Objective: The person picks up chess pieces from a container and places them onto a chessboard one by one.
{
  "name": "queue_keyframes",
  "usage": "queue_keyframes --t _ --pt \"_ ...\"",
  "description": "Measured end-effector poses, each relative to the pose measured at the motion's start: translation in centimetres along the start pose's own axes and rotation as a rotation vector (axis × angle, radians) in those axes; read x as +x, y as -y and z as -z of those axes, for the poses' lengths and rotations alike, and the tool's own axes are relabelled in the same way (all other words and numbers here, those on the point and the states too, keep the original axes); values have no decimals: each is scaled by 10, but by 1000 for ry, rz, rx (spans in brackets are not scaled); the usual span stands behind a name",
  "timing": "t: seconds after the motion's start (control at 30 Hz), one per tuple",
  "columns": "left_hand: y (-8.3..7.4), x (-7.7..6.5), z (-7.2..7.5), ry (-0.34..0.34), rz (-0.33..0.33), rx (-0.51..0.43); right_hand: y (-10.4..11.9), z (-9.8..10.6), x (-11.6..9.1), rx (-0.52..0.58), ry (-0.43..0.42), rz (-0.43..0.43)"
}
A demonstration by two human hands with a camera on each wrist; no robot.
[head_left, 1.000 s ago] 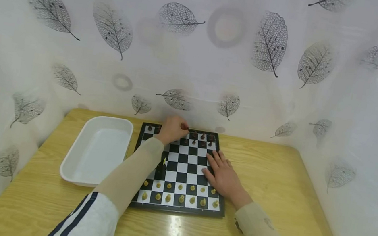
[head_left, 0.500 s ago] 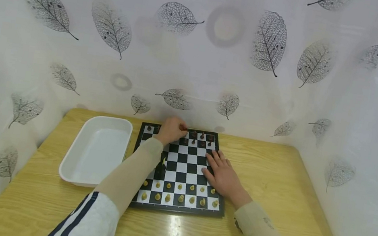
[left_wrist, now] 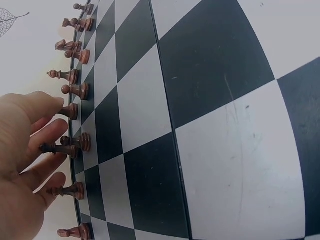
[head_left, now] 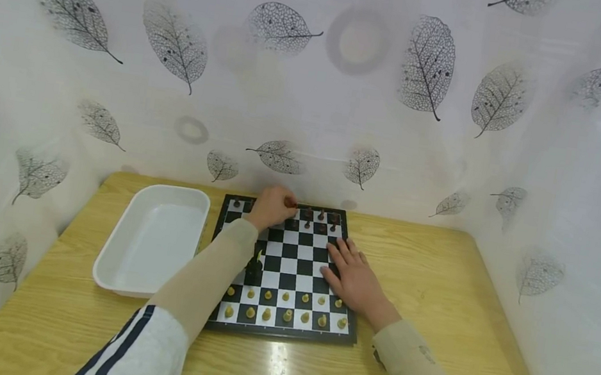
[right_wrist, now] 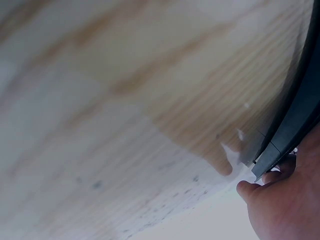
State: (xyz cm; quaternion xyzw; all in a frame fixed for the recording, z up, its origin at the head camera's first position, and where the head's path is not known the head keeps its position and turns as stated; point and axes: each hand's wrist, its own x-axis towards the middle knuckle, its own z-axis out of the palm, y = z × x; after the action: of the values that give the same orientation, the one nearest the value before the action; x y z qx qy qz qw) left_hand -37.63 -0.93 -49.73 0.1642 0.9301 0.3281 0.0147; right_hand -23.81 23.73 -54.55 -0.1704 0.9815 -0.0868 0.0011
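My left hand (head_left: 272, 208) reaches over the far row of a black-and-white chessboard (head_left: 291, 251). In the left wrist view its thumb and a finger pinch the top of a dark reddish-brown chess piece (left_wrist: 71, 111), whose base stays on the board; the fingertips hide its head. The other fingers spread behind neighbouring pieces, among them a bishop (left_wrist: 62, 75) and a knight (left_wrist: 68, 45). My right hand (head_left: 356, 280) rests with straight, spread fingers on the board's right edge; in the right wrist view its thumb side shows beside the board's dark side (right_wrist: 295, 120).
Two rows of yellow pieces (head_left: 288, 315) stand on the near side. Left of the board is a white plastic tray (head_left: 112, 253) on the wooden table (head_left: 413, 250). A leaf-printed curtain (head_left: 313, 105) encloses the table. A dark thing with a yellow tip (head_left: 255, 266) shows beside the left forearm.
My left hand has come down slightly with the dark piece between its fingertips, then held there. The right hand has stayed put.
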Motion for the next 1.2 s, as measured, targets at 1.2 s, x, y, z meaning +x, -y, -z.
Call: queue_keyframes --t 1.2 --pt "47 -57 110 -101 -69 -56 1 -1 -1 13 5 -2"
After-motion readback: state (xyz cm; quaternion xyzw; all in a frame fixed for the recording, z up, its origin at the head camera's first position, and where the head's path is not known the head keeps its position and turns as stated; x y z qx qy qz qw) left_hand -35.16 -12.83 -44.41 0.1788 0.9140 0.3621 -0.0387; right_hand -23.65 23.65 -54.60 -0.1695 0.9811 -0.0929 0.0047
